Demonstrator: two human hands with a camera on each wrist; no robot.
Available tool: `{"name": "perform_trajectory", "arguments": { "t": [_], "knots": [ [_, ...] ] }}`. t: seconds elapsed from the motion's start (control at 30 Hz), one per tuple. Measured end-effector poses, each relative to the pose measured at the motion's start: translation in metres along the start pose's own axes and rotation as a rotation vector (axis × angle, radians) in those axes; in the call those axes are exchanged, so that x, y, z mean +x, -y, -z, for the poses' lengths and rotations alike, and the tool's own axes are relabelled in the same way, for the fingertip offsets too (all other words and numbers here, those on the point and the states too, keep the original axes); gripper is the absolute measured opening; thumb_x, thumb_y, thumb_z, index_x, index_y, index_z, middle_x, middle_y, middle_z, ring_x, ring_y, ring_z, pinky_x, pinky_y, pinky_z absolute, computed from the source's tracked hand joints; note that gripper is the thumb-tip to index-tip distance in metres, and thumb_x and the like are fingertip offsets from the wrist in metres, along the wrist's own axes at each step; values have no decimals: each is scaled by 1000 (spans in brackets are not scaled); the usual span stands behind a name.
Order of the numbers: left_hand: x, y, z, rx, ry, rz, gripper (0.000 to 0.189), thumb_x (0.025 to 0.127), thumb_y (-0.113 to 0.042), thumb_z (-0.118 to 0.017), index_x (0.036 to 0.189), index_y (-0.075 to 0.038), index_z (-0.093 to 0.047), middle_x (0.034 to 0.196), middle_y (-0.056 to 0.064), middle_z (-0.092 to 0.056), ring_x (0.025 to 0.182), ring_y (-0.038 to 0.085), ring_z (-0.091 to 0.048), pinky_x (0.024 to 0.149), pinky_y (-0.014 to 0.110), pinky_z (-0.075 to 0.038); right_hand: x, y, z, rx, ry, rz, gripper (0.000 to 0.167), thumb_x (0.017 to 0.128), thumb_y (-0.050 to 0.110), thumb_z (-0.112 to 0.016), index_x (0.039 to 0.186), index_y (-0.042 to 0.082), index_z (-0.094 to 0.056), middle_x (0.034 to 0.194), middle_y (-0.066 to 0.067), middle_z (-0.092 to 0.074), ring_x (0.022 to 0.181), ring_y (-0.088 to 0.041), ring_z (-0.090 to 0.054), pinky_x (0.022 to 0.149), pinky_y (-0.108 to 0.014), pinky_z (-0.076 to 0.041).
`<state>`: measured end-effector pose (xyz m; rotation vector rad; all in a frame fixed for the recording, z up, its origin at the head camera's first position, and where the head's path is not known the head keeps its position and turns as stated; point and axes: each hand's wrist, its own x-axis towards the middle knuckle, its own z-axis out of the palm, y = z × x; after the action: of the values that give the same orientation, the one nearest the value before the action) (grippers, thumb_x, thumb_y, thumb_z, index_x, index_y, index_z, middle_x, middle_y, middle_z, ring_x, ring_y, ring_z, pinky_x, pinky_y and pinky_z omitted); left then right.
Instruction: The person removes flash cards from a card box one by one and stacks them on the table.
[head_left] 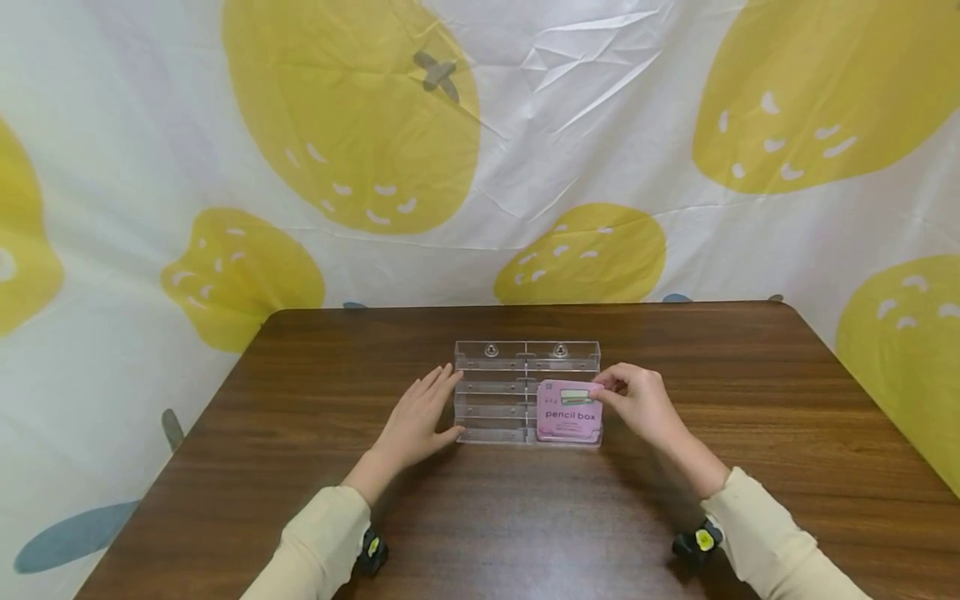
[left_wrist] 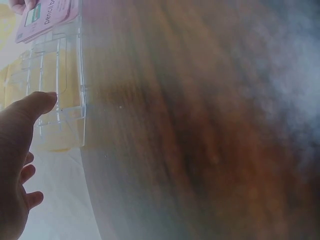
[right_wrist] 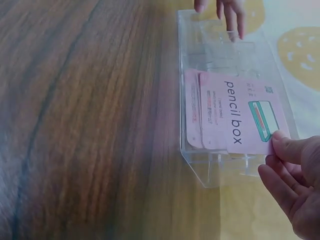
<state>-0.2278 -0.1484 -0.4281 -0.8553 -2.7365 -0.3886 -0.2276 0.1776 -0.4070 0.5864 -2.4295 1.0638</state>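
Note:
A clear plastic card rack [head_left: 491, 423] with tiered slots in two columns stands on the table. My right hand [head_left: 636, 402] pinches the upper right corner of a pink "pencil box" card [head_left: 570, 414] between thumb and fingers, in front of the right column. In the right wrist view, more pink cards [right_wrist: 192, 117] sit in the front right slot, below the pinched card. My left hand [head_left: 422, 417] lies along the rack's left side with fingers straight and thumb apart, close to its edge; whether it touches is hard to tell. The left column shows no cards.
The dark wooden table [head_left: 315, 400] has rounded back corners. Behind it hangs a white cloth [head_left: 420, 283] printed with yellow fruit. Each wrist wears a black strap device [head_left: 701, 542].

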Motion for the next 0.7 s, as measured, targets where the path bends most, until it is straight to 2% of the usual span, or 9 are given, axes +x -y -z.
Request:
{"name": "perform_trajectory", "arguments": {
  "t": [0.33, 0.7],
  "knots": [
    [0, -1, 0, 7, -2, 2, 78, 78, -33, -70, 140, -5, -31, 141, 20, -34, 131, 32, -30, 104, 50, -27, 2, -1, 4, -7, 33, -23, 4, 75, 0, -70, 79, 0, -68, 71, -6, -67, 60, -12, -58, 52, -22, -49],
    [-1, 1, -2, 19, -7, 0, 79, 78, -34, -69, 141, -6, -30, 142, 18, -33, 131, 31, -29, 104, 50, -27, 1, 0, 2, 21, -3, -9, 4, 79, 2, -67, 82, -1, -67, 73, -6, -66, 62, -16, -58, 53, -22, -48]
  ]
}}
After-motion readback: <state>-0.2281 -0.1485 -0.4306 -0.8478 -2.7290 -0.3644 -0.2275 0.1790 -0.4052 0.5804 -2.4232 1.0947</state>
